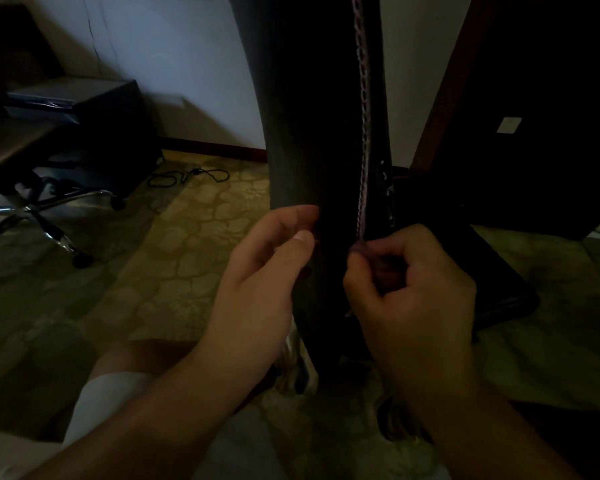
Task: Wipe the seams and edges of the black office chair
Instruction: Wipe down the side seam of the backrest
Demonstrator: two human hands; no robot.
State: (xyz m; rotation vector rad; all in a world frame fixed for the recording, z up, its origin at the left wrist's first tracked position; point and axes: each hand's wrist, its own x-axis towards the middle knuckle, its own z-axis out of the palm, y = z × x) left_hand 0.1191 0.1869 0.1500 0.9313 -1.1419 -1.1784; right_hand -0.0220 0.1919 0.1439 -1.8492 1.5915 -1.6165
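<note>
The black office chair's backrest (309, 133) stands upright in the middle of the head view, seen from behind. A pale stitched seam (363, 116) runs down it. My left hand (271, 268) grips the backrest's left edge low down, thumb and fingers curled onto the fabric. My right hand (409, 285) pinches a small dark cloth wad (362, 247) against the lower end of the seam. The chair's seat (499, 271) juts out to the right in deep shadow.
A second chair's chrome star base (42, 216) with castors stands at the left, in front of a dark cabinet (118, 126). A black cable (187, 176) lies on the patterned carpet (187, 258). Dark wooden furniture (534, 98) fills the right. My knee (118, 386) is at bottom left.
</note>
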